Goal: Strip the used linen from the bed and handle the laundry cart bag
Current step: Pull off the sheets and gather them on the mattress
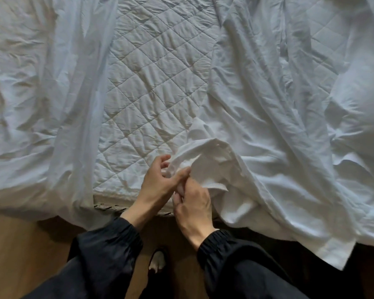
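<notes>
Since the rumpled white cotton sheet [257, 137] must leave the bed [108, 206] as one bundle, we hold its bunched corner at the middle of the bed's near edge, where the cloth is easiest to gather. Our left hand [159, 180] is curled, thumb and fingers pinching a fold of that corner. Our right hand [193, 205], touching it just below, has its fingers closed round the same wad, so we judge the two grips are set to draw cloth in hand over hand. From there the sheet spreads over the right half of the bed and hangs off the near edge toward the pale wooden floor [20, 244]. A diamond-quilted grey-white mattress pad [151, 83] lies bare down the middle, and another crumpled white cover [41, 104] lies on the left half. No laundry cart bag shows, so bagging is not yet reached.
</notes>
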